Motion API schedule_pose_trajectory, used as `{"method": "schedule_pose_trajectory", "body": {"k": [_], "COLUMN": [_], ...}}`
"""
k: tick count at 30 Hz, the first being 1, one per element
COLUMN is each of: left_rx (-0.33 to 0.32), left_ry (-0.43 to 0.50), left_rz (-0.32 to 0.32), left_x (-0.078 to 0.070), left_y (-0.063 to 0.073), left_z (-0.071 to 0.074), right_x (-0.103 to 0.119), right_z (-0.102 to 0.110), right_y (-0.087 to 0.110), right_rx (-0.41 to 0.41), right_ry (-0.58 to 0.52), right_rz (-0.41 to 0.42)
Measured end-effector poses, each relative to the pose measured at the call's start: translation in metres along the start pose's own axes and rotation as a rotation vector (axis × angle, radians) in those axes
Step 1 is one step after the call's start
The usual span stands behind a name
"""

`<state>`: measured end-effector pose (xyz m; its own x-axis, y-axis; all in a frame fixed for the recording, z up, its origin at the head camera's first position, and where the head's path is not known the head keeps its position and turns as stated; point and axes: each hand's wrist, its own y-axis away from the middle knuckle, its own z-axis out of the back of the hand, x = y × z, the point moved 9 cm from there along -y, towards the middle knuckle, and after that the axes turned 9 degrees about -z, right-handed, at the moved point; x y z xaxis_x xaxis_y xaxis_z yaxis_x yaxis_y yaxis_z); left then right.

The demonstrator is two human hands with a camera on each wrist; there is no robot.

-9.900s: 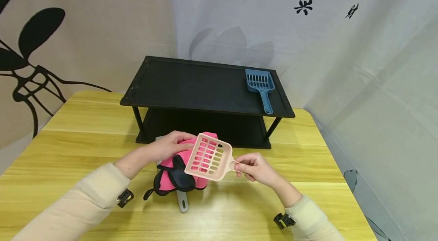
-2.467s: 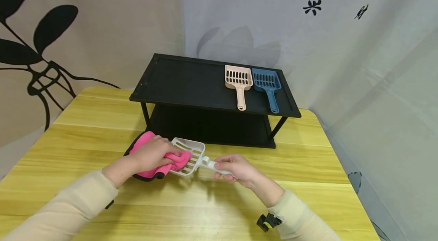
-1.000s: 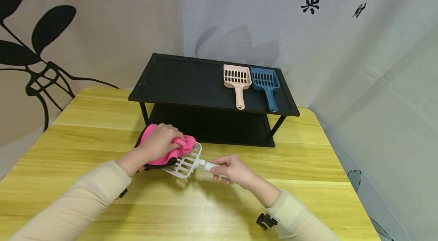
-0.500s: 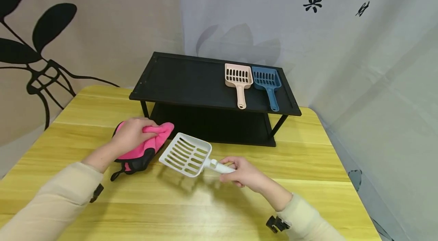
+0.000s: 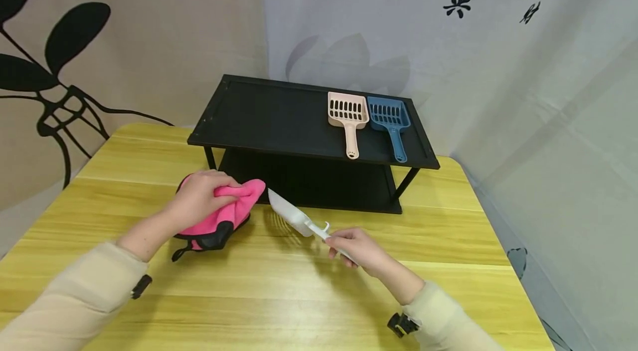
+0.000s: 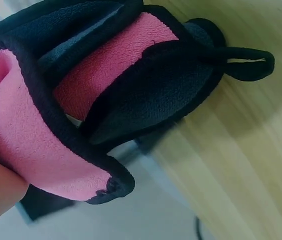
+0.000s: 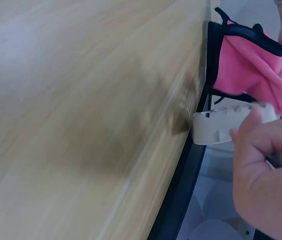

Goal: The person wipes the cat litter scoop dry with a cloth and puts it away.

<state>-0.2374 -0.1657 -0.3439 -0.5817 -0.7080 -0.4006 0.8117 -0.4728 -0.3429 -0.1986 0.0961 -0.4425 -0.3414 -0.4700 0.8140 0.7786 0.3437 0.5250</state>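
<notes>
My left hand [image 5: 199,199] pinches a bunched pink cloth [image 5: 244,196] with black edging, held just above the table; a black loop hangs from its lower corner. In the left wrist view the cloth [image 6: 41,140] is folded over, its dark underside showing. My right hand [image 5: 361,251] grips the handle of a white litter scoop [image 5: 289,213]. The scoop is turned nearly edge-on, so its slots are mostly hidden in the head view. Its tip points toward the cloth, with a small gap between them. In the right wrist view the scoop [image 7: 213,126] appears side-on.
Behind the hands stands a black two-tier rack [image 5: 269,118]. On its top shelf, toward the right, a beige litter scoop [image 5: 348,110] lies beside a blue litter scoop [image 5: 390,115]. The wooden table [image 5: 279,306] extends around it, with a printed curtain [image 5: 199,19] behind.
The beige scoop went from my right hand onto the rack. The white scoop, rubbed by the cloth a second ago, has come apart from it and rotated edge-on. The cloth shifted slightly right.
</notes>
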Motion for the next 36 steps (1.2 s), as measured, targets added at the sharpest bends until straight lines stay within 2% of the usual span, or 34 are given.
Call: {"method": "schedule_pose_trajectory", "body": {"k": [6, 8, 11, 15, 20, 26, 32, 36], "left_rx": [0.007, 0.01, -0.003, -0.033, -0.054, -0.056, -0.011, -0.034], "left_ry": [0.02, 0.008, -0.036, -0.091, -0.098, -0.113, -0.123, -0.1], "left_rz": [-0.114, -0.13, -0.129, -0.098, -0.056, -0.039, 0.003, 0.015], "left_x": [-0.04, -0.048, -0.051, -0.042, -0.026, -0.013, 0.001, 0.006], "left_y": [-0.012, -0.014, -0.015, -0.015, -0.012, -0.011, -0.006, -0.006], "left_z": [-0.016, -0.021, -0.022, -0.018, -0.013, -0.009, -0.008, -0.001], "right_x": [0.008, 0.012, 0.016, 0.019, 0.019, 0.017, 0.01, 0.006], "right_z": [-0.013, -0.019, -0.024, -0.026, -0.026, -0.023, -0.011, -0.004], "right_y": [-0.003, -0.002, -0.001, 0.0, 0.004, 0.008, 0.013, 0.013], "right_rx": [-0.001, 0.014, 0.029, 0.039, 0.072, 0.1, 0.078, 0.049], "right_ry": [-0.02, -0.031, -0.022, 0.011, 0.019, 0.026, 0.01, -0.004], "right_rz": [0.003, 0.015, 0.042, 0.069, 0.082, 0.087, 0.068, 0.074]}}
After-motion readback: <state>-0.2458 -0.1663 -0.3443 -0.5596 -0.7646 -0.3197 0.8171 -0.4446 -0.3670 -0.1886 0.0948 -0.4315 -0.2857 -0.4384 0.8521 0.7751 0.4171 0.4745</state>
